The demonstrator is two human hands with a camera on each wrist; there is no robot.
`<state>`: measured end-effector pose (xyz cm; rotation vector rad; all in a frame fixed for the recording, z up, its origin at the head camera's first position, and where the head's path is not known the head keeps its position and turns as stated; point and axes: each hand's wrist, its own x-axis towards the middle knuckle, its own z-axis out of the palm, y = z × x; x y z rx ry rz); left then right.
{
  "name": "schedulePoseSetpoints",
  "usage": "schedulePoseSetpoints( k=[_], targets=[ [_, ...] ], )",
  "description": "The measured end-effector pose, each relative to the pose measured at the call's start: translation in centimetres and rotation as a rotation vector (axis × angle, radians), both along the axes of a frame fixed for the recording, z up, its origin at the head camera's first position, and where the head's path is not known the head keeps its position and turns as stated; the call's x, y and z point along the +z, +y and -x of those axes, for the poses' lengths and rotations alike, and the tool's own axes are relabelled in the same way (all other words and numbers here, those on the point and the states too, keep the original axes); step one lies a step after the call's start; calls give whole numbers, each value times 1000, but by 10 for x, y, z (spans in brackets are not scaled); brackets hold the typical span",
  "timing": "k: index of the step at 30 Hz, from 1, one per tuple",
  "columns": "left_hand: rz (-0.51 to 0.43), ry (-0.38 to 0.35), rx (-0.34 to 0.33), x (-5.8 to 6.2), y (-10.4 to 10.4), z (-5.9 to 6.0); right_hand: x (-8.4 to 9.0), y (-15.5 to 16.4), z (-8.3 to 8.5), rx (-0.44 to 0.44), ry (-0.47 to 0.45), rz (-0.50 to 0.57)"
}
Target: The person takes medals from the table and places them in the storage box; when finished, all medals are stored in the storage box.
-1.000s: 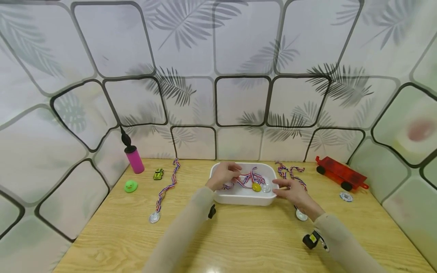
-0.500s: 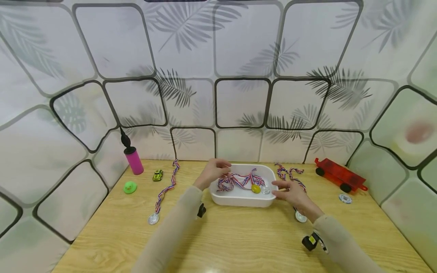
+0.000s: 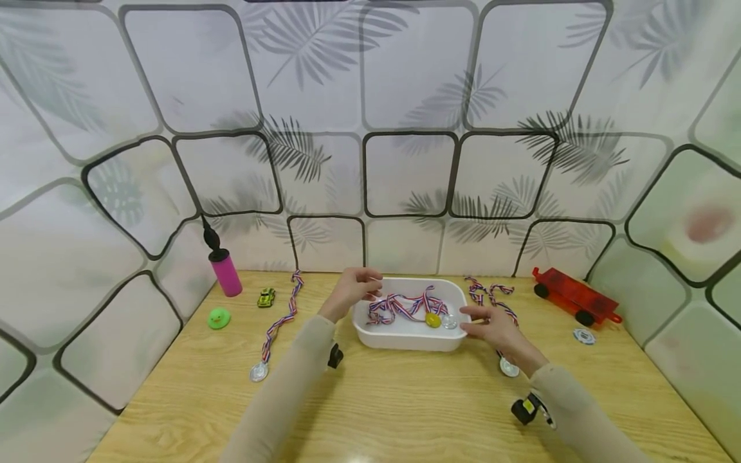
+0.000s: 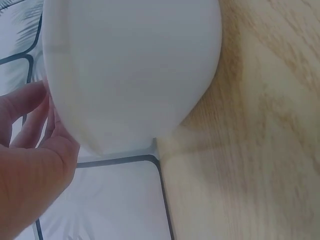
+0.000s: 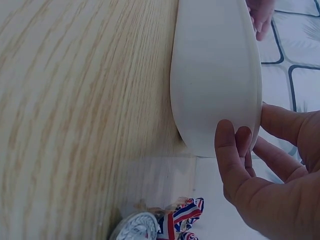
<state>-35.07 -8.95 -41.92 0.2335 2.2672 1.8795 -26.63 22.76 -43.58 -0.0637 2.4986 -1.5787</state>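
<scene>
A white plastic bin (image 3: 411, 341) stands in the middle of the table, with medals on red, white and blue ribbons (image 3: 412, 307) inside. Among them, a gold medal (image 3: 433, 319) and a silver medal (image 3: 449, 321) lie near its right end. My right hand (image 3: 492, 329) grips the bin's right end, its thumb at the rim and fingers (image 5: 227, 145) against the outer wall. At the left rim my left hand (image 3: 351, 292) has its fingers loosely bent, with nothing seen between them; in the left wrist view, the rim partly hides the fingers (image 4: 30, 97).
Silver medals on ribbons lie left (image 3: 258, 371) and right (image 3: 509, 367) of the bin. Further left are a pink and black pump (image 3: 226, 275), a green duck (image 3: 219, 317) and a toy car (image 3: 266, 297). At right stand a red trailer (image 3: 576, 296) and a poker chip (image 3: 584, 336).
My left hand has moved left from over the bin's inside to its left rim, uncovering the ribbons there. The right hand stays at the right end.
</scene>
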Motion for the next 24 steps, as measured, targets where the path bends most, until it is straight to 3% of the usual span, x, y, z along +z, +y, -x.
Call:
schedulePoseSetpoints(
  k=[11,24],
  targets=[
    [-22,-3,-7,-3,-8,2,-1,0,1,5,16,-8],
    [28,7,10,-6,-54,-3,-2,0,0,-5,24,-9]
  ],
)
